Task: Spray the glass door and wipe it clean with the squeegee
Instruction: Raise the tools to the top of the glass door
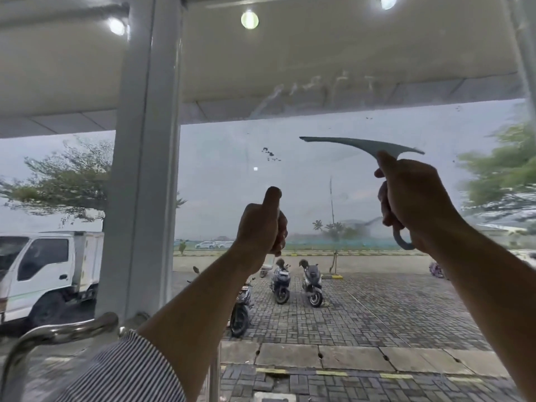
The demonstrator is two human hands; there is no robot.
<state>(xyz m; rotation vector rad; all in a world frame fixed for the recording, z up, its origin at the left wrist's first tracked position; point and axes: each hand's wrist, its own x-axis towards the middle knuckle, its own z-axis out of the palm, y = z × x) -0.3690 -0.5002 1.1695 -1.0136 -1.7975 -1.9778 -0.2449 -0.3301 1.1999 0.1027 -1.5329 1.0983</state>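
From the head camera, the only view I have, I'm looking through the glass door [319,192] at a paved lot outside. My right hand [414,198], at about 2 o'clock from centre, is wrapped tight round the grip of the squeegee [362,145]. Its blade runs nearly level at 1 o'clock and seems to lie against the pane, though I can't confirm contact. My left hand [261,224] sits near centre with fingers curled and thumb up. Whether it clutches a sprayer I cannot tell, because the palm faces away from me. Wet smears [319,88] arc across the glass at 12 o'clock, above the blade, and dark specks [269,153] sit at 11 o'clock, left of the blade tip. I judge the spraying done here and the wiping underway. The main risk is streaking. If I tilt the blade or ease pressure at one end, liquid will slip past and dry as lines. The smears also lie above where the blade rests, so pulling down from here would miss them and they could run onto cleaned glass. The specks may be stuck on, and a single pass could skip over them. Swinging left could knock the blade on the frame [145,169]. The handle [58,335] at 8 o'clock could snag my sleeve [124,372].
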